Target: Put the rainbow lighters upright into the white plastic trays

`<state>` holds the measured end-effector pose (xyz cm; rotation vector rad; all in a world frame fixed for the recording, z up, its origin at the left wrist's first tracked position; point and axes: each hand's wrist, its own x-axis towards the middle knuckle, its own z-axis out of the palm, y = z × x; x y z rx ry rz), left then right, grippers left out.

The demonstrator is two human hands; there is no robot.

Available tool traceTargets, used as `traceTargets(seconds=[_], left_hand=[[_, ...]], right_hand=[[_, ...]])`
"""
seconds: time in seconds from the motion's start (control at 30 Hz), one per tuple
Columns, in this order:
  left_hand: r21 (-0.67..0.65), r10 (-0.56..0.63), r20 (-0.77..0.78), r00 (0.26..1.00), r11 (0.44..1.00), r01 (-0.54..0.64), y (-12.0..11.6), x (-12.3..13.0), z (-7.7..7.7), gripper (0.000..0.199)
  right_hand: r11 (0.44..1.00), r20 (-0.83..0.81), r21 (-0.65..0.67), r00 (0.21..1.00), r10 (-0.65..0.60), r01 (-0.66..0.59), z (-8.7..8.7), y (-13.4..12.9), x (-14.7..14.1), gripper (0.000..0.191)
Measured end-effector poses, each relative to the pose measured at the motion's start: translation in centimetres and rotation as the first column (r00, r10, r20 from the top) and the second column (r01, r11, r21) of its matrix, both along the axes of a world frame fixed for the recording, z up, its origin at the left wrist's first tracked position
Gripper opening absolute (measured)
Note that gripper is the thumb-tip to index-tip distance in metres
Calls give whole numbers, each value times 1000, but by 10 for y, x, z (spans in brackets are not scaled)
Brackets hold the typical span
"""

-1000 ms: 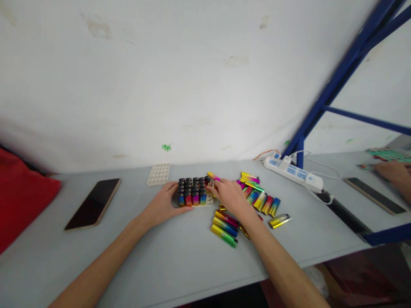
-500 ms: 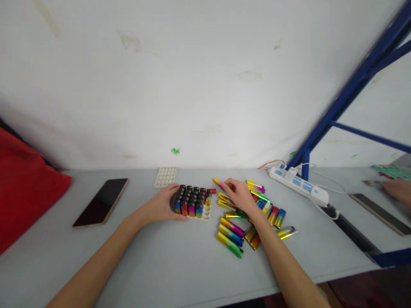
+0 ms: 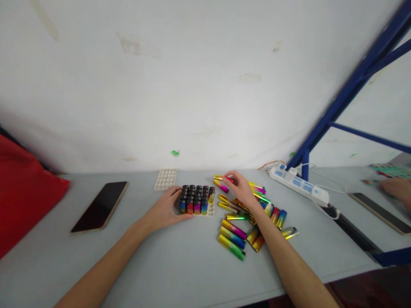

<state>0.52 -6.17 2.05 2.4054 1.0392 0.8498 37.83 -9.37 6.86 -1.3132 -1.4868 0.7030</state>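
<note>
My left hand is wrapped round the left side of a block of upright black-topped lighters, which stand in a pale tray. Several pockets at the tray's right edge show bare. Over the back of the loose pile, my right hand has its fingertips pinched at a red and gold lighter. A yellow and pink lighter lies just below those fingertips. More shiny lighters lie on the table under and around my right hand and forearm.
A second pale tray with bare pockets lies behind, near the wall. On the left are a dark phone and red cloth. A power strip, blue frame, another phone and a person's hand are at right.
The yellow and pink lighter, held at my right fingertips before, now lies on the table. My right hand now pinches at a red and gold one. The lighter block appears slightly further right.
</note>
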Motion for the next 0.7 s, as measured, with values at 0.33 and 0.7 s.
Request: traceTargets(seconds=[0.33,0.7], left_hand=[[9,64,35,997,998,-65,-2,10,-10,80],[-19,58,-6,998,998,-58,-2,6,-3,85]], right_hand=[[991,-615,-57,786,59,-119,9,-14,-28,82],[988,195,17,968,-157,156,4,-32,-48,70]])
